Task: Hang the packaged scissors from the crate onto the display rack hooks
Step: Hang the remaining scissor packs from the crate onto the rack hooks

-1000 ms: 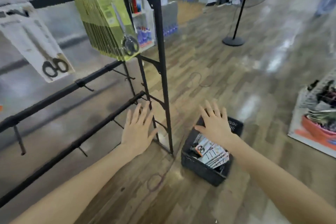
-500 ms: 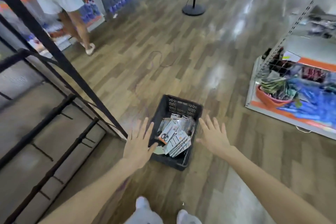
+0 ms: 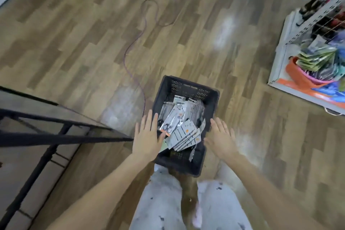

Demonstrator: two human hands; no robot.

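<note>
From the one head-worn view, looking almost straight down, the job looks as though a fresh pick is only about to begin. A black perforated plastic crate (image 3: 188, 87) stands on the wood-plank floor (image 3: 84, 43), right in front of the person's pale spotted trousers (image 3: 164, 198), and it holds a good heap of flat grey-and-white carded scissor packs (image 3: 184, 134), fanned untidily from the crate's middle toward its near wall; one pack with a dark-handled pair showing (image 3: 168, 127) lies on top by the left wall. The left hand (image 3: 146, 136) is stretched out flat, fingers straight and together, over the crate's left rim, its thumb just beside that top pack, but I can't tell whether it touches it; it has hold of nothing. The right hand (image 3: 221, 137) is likewise spread flat over the right rim, empty. So nothing is lifted yet, and I'd judge most of the stock remains to be hung. The black metal display rack (image 3: 61, 136) is only partly seen at the left edge, just its lower bars and a leg, close beside the crate; no hooks or hung packs show from here, so how much is already up cannot be told. Off to the right, well apart, is a white wire shelving unit with colourful goods (image 3: 315, 58), and a thin purple cable (image 3: 137, 33) trails across the floor beyond the crate.
</note>
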